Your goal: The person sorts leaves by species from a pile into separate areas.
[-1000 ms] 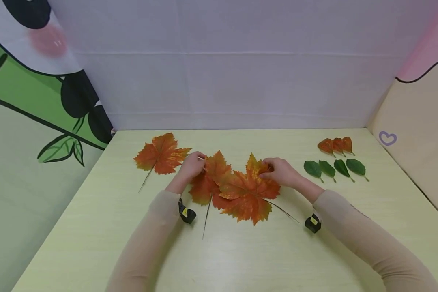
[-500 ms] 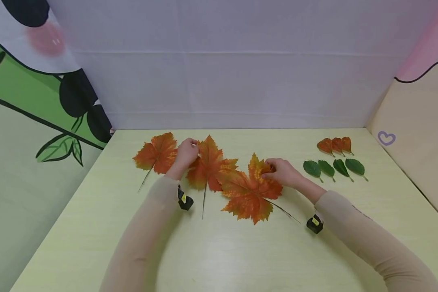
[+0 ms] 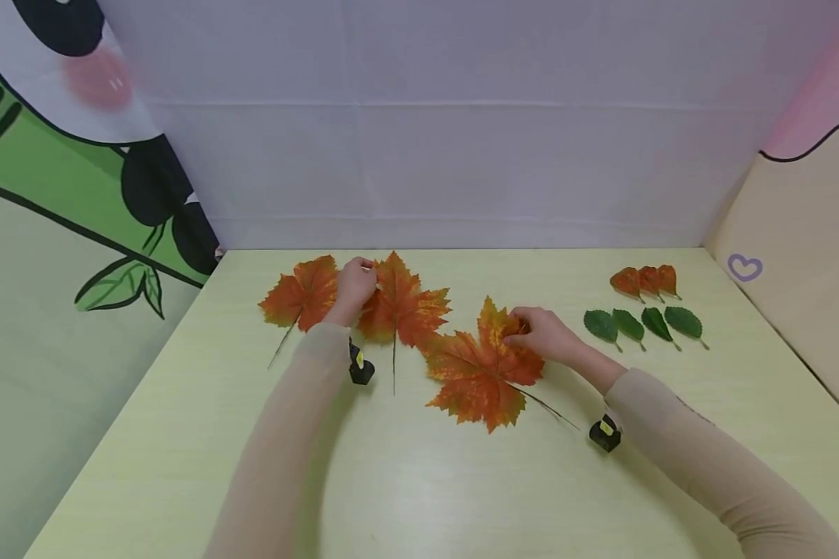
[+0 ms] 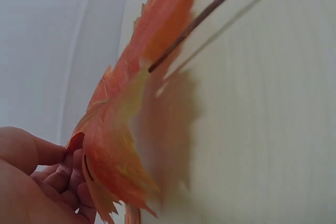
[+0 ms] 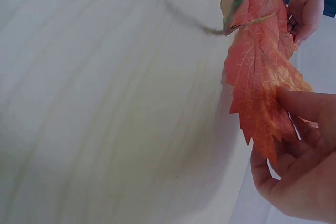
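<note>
My left hand (image 3: 355, 286) pinches the edge of an orange maple leaf (image 3: 400, 303) with a thin stem; in the left wrist view thumb and fingers (image 4: 50, 156) grip its lobe, and the blade stands off the tabletop. My right hand (image 3: 541, 334) pinches the upper right of another orange maple leaf (image 3: 485, 376), its stem pointing down right. In the right wrist view the thumb (image 5: 302, 103) lies on one face of that leaf and fingers are behind it. The left tip of this leaf meets the lower right of the middle one. A third maple leaf (image 3: 297, 295) lies left of my left hand, partly covered by it.
At the back right of the pale table (image 3: 419, 481) lies a row of small orange-brown leaves (image 3: 649, 281). Several green leaves (image 3: 629, 324) form a row in front of them. A pale cloth backdrop (image 3: 461, 171) rises behind the table's far edge.
My left hand has moved the middle maple leaf back and slightly left, out from under much of the right one. The right hand and its leaf have stayed nearly in place.
</note>
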A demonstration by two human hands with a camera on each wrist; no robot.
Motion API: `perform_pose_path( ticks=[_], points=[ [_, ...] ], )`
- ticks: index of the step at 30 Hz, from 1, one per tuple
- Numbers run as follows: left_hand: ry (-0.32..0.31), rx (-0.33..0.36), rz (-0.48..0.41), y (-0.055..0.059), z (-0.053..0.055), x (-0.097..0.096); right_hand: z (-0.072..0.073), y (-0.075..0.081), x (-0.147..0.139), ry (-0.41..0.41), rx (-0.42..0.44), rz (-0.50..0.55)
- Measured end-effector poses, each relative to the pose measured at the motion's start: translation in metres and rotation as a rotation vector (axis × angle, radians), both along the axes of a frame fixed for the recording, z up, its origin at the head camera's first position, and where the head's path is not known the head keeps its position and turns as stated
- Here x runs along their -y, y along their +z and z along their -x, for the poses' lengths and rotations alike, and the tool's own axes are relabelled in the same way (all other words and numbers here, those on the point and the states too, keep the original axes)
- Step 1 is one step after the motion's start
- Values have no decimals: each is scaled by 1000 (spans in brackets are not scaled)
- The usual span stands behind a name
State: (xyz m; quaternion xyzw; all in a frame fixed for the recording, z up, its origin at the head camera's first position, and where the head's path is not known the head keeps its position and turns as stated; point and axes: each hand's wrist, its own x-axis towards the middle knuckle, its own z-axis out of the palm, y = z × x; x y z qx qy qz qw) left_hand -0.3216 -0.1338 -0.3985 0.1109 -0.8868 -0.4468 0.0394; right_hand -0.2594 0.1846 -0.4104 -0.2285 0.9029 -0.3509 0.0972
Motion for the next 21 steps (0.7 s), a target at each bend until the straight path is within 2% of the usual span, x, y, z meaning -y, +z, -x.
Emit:
perform_pose_path(
  ticks=[11, 17, 21],
  points=[
    [-3, 17, -53, -11, 12, 3, 1, -6, 1, 5, 0, 7],
    [-84, 29, -103, -15, 17, 4, 2, -5, 0, -4, -5, 15],
    [-151, 53, -33, -19, 19, 3, 5, -3, -1, -15, -15, 16]
  ],
)
